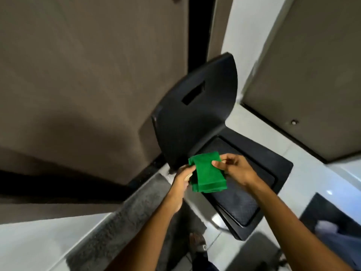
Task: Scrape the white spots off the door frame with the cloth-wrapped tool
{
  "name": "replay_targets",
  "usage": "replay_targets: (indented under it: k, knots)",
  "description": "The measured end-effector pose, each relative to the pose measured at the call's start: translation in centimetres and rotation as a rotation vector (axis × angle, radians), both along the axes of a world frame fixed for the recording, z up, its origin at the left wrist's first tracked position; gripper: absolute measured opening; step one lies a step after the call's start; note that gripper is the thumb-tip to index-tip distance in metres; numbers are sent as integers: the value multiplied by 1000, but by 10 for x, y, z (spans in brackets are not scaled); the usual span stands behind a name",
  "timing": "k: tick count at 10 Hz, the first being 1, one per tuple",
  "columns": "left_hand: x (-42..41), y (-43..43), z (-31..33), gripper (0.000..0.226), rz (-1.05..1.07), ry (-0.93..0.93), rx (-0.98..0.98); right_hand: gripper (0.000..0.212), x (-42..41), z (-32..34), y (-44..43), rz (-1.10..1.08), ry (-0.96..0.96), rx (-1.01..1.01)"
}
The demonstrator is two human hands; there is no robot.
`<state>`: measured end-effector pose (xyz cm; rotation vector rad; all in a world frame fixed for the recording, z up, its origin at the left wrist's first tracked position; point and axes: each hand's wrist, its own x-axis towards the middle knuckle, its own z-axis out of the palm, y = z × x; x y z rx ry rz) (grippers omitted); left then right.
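Fingers (216,164) of both hands pinch a folded, seemingly soft green cloth (207,173)

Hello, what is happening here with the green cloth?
A person holds a folded green cloth in both hands above a black chair. The left hand grips its left edge, and the right hand pinches its upper right side. The brown door beside the chair is not being touched. No scraping has begun, and no tool is clearly visible.

Green cloth (207,173) — black chair (195,114)
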<state>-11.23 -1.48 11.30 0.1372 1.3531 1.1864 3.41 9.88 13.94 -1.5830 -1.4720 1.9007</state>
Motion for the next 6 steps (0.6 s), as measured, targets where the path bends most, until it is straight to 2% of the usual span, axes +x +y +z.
replay_targets:
  k: [1,2,3,4,5,6]
  knots:
    - [39,23,-40,42,-124,200,-128,33,38,-45,2,-87,-287,152]
    - [84,31,-78,66,-420,582,-195,36,66,-79,-8,-103,-461,254]
    - [116,34,-104,61,-621,803,-155,20,92,-120,-17,-73,-553,321]
    - [130,33,-136,55,-813,969,-51,22,114,-155,-23,-52,-644,295]
    - [136,23,-168,51,-1101,1147,-45,45,129,-178,-28,243,-756,154]
    - [132,12,-179,60,-1202,1304,-6,66,134,-187,-33,475,-895,61]
